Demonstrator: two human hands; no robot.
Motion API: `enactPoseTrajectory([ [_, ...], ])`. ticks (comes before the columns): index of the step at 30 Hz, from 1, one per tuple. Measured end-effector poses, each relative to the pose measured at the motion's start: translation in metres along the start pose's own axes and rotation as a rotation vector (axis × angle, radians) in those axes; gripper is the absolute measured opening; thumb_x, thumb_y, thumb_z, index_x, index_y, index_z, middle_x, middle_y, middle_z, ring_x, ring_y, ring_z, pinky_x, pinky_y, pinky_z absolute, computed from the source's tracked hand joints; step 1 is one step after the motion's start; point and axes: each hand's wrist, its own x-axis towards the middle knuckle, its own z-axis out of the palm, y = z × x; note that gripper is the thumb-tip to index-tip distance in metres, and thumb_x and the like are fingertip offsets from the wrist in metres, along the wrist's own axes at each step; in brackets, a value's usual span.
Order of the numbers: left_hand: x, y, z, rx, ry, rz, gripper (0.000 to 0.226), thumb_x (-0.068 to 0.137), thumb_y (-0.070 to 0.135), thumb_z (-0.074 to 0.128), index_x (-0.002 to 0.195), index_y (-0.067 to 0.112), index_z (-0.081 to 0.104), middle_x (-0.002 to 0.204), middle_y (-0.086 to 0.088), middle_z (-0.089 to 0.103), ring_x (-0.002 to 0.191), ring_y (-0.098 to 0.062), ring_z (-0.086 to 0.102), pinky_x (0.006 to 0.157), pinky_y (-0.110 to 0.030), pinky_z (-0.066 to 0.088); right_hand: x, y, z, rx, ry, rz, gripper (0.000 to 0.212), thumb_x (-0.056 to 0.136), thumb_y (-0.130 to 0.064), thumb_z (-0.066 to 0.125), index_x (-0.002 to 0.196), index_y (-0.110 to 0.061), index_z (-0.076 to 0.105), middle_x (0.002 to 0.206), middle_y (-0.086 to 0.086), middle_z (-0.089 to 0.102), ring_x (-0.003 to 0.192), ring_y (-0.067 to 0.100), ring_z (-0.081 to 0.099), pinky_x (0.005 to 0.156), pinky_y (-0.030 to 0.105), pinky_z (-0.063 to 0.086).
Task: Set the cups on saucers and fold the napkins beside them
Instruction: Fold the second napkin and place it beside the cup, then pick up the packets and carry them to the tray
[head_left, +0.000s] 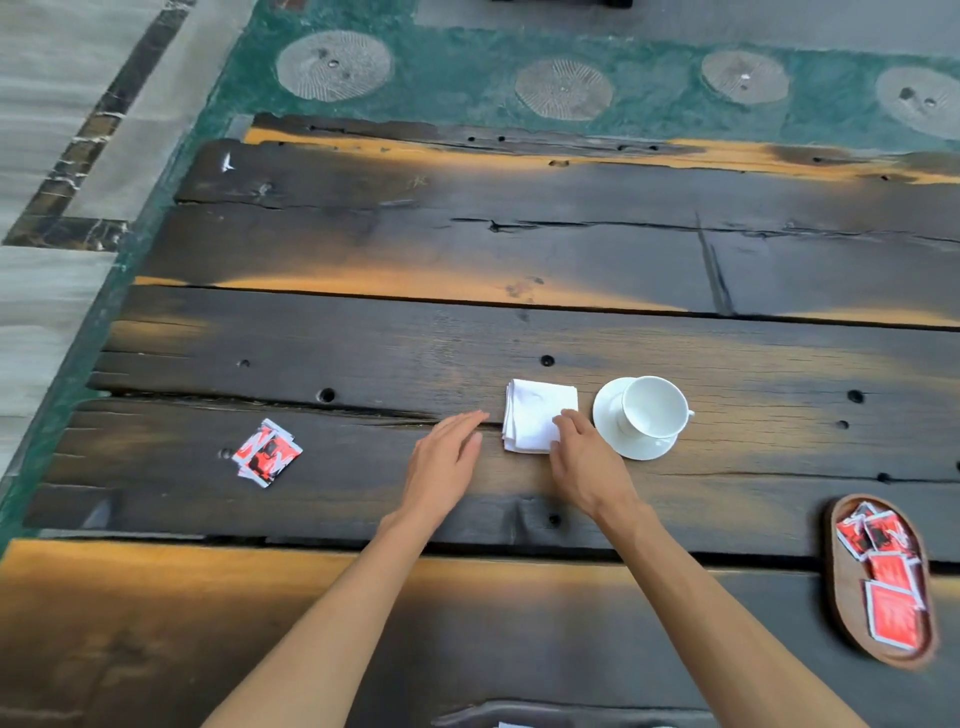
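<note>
Dark, scorched planks make up the counter (363, 343), with green floor beyond its far edge. Near the middle lies a folded white napkin (537, 413), the landmark here. Just right of it a white cup (652, 408) sits on its saucer (610, 434), handle turned away from the napkin. The right hand (584, 462) reaches in from below, palm down, its fingers (563, 423) bent and pressing on the napkin's near right corner. The left hand (444, 462) hovers flat just left of the napkin, fingers straight and held together, not touching the cloth. Farther left lie red packets (266, 453); far right, a wooden tray (839, 597) holds more.
</note>
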Motion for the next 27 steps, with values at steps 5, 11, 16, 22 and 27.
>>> enactPoseTrajectory([
  [5, -0.04, -0.033, -0.057, -0.021, 0.276, -0.113, 0.024, 0.097, 0.017, 0.059, 0.117, 0.013, 0.071, 0.117, -0.001, 0.07, 0.115, -0.016, 0.059, 0.1, -0.025, 0.04, -0.011, -0.036, 0.0, 0.122, 0.063, 0.01, 0.033, 0.095, -0.023, 0.051, 0.124, -0.008, 0.057, 0.126, 0.01, 0.057, 0.112, 0.03, 0.057, 0.089, 0.036, 0.047],
  [11, -0.08, -0.104, -0.131, -0.138, 0.556, -0.415, 0.017, 0.094, 0.018, 0.062, 0.106, 0.01, 0.072, 0.1, -0.004, 0.069, 0.091, -0.018, 0.063, 0.081, -0.027, 0.045, 0.009, -0.114, 0.02, 0.178, -0.06, -0.063, 0.036, 0.092, -0.028, 0.059, 0.123, -0.009, 0.063, 0.116, 0.009, 0.064, 0.107, 0.024, 0.06, 0.093, 0.03, 0.044],
  [16, -0.083, -0.162, -0.171, -0.207, 0.555, -0.612, 0.028, 0.091, 0.017, 0.067, 0.118, 0.011, 0.068, 0.113, -0.007, 0.066, 0.093, -0.016, 0.063, 0.088, -0.029, 0.049, 0.044, -0.197, 0.046, 0.262, -0.177, -0.13, 0.035, 0.088, -0.026, 0.068, 0.119, -0.011, 0.067, 0.105, 0.007, 0.071, 0.09, 0.019, 0.065, 0.083, 0.027, 0.045],
  [22, -0.047, -0.195, -0.179, -0.463, 0.413, -0.79, 0.069, 0.084, 0.019, 0.077, 0.145, 0.028, 0.046, 0.13, -0.013, 0.042, 0.107, -0.034, 0.062, 0.085, -0.045, 0.059, 0.089, -0.274, 0.09, 0.226, -0.35, -0.314, 0.052, 0.082, -0.026, 0.075, 0.131, -0.022, 0.059, 0.11, 0.009, 0.064, 0.085, 0.015, 0.055, 0.082, 0.026, 0.041],
  [27, -0.022, -0.196, -0.168, -0.55, 0.445, -0.829, 0.059, 0.084, -0.001, 0.069, 0.138, 0.018, 0.055, 0.13, -0.017, 0.04, 0.106, -0.039, 0.064, 0.089, -0.048, 0.058, 0.112, -0.306, 0.123, 0.067, -0.503, -0.374, 0.073, 0.082, -0.019, 0.074, 0.146, -0.024, 0.041, 0.124, 0.015, 0.045, 0.111, 0.028, 0.052, 0.098, 0.024, 0.036],
])
